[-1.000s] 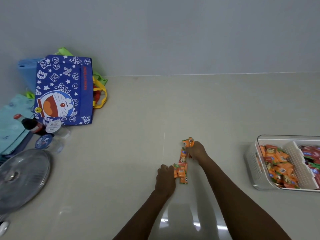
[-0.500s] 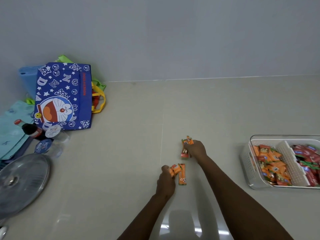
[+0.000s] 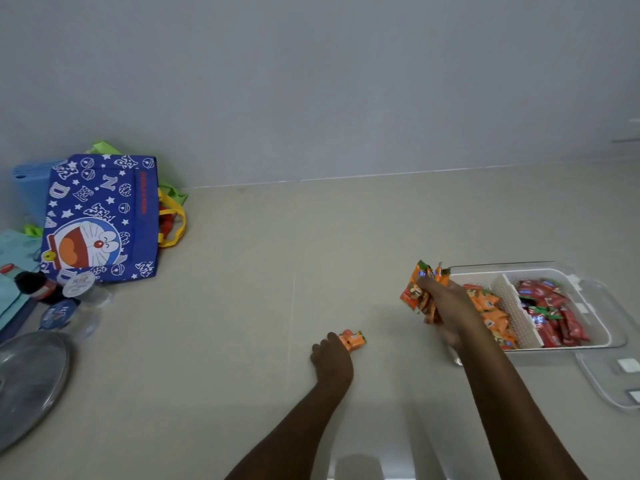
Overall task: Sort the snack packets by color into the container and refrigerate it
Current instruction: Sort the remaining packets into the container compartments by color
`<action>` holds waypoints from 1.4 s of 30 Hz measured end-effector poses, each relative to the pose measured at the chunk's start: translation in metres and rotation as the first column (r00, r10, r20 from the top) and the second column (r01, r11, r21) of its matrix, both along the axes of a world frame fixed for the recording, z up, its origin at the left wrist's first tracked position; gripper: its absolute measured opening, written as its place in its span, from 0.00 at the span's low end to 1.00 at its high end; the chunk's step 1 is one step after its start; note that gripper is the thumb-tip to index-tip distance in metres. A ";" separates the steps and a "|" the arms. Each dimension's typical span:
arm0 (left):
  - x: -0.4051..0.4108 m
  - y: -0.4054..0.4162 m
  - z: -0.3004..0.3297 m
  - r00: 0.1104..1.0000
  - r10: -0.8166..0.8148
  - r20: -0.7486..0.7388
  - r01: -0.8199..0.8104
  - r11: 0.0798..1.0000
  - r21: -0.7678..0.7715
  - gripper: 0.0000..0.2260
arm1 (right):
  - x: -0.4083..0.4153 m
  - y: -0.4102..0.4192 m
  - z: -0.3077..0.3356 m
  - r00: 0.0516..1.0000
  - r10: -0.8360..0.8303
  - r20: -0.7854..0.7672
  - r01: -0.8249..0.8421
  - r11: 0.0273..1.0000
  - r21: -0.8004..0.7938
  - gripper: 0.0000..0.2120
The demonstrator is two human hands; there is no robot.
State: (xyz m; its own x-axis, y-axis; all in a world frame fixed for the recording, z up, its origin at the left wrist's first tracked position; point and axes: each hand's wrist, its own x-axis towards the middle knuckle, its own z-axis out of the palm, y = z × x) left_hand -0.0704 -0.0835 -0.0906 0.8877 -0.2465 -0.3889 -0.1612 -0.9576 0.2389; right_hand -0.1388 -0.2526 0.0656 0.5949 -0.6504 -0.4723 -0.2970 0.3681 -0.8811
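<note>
My right hand (image 3: 446, 306) grips a bunch of orange snack packets (image 3: 417, 292), lifted off the floor just left of the white divided container (image 3: 588, 327). The container's left compartment holds orange packets (image 3: 491, 313); its right compartment holds red packets (image 3: 550, 306). My left hand (image 3: 330, 358) is low on the tiled floor, its fingers curled round a small bunch of orange packets (image 3: 352, 339).
A clear lid (image 3: 609, 386) lies at the container's near right. At the left stand a blue cartoon tote bag (image 3: 100, 220), other bags, bottles (image 3: 45, 289) and a metal pan lid (image 3: 27, 382). A grey wall runs along the back.
My right hand has lifted its orange packets off the floor and carried them right, up to the container's left edge. My left hand has gathered the remaining orange packets. The view has shifted right.
</note>
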 end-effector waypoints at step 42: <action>-0.110 -0.258 0.127 0.897 -0.408 0.172 0.439 0.867 -0.235 0.16 | -0.201 -0.221 -0.034 0.969 -0.246 0.006 0.241 0.945 -0.221 0.04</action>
